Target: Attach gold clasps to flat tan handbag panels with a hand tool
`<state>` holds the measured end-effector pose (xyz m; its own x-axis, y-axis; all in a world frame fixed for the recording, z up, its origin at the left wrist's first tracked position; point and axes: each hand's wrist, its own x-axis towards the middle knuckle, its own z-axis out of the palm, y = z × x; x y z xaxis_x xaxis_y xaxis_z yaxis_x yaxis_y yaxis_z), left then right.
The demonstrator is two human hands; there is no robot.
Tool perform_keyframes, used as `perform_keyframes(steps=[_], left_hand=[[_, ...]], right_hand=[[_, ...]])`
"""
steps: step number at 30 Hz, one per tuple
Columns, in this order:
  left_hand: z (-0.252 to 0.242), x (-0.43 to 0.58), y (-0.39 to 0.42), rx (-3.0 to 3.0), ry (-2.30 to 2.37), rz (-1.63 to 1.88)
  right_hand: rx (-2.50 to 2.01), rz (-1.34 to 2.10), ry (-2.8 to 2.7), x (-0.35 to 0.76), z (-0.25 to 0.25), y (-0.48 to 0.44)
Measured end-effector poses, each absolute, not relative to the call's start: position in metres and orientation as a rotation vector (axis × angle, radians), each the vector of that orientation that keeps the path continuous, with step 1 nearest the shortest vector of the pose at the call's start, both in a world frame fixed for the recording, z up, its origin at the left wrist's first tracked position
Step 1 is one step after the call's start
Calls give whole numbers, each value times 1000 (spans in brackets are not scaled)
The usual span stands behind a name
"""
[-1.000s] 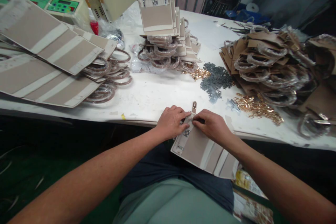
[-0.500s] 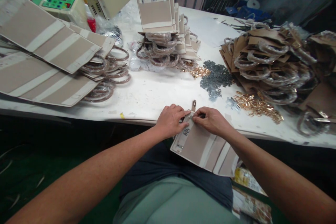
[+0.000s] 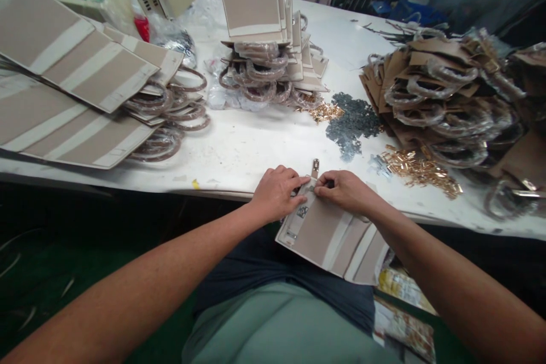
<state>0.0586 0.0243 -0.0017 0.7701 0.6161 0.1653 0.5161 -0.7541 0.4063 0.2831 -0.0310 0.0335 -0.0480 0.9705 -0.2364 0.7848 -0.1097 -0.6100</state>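
Note:
A beige bag panel [image 3: 328,226] with pale strips slants from the table's front edge over my lap. At its upper left edge, my left hand [image 3: 276,194] grips it, with index finger and thumb laid over the surface. My right hand [image 3: 347,193] is closed in a pinch at the panel's far end; what sits between the fingertips is too small to make out. Just beyond the fingers, a short tab with a metal fitting [image 3: 315,165] sticks out onto the table. Two metal fittings show on the panel, a square plate [image 3: 302,212] and a small bar [image 3: 292,235].
Stacked panels with wrapped handles [image 3: 106,74] lie left, and more panels [image 3: 249,8] stand at the back. Dark metal plates [image 3: 352,122] and gold-coloured clips [image 3: 420,170] are heaped right of centre. Brown pieces with wrapped handles [image 3: 443,91] are piled at right.
The camera view has shifted slightly. Both hands stay at the same end of the panel, with barely any movement of the fingers.

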Motion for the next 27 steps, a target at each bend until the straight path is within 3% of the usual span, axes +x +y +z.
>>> perform_keyframes(steps=[14, 27], left_hand=[[3, 66, 30, 2526, 957, 376], [49, 111, 72, 2034, 991, -300]], right_hand=[[-2131, 737, -1731, 273, 29, -30], [-2038, 802, -1681, 279, 24, -30]])
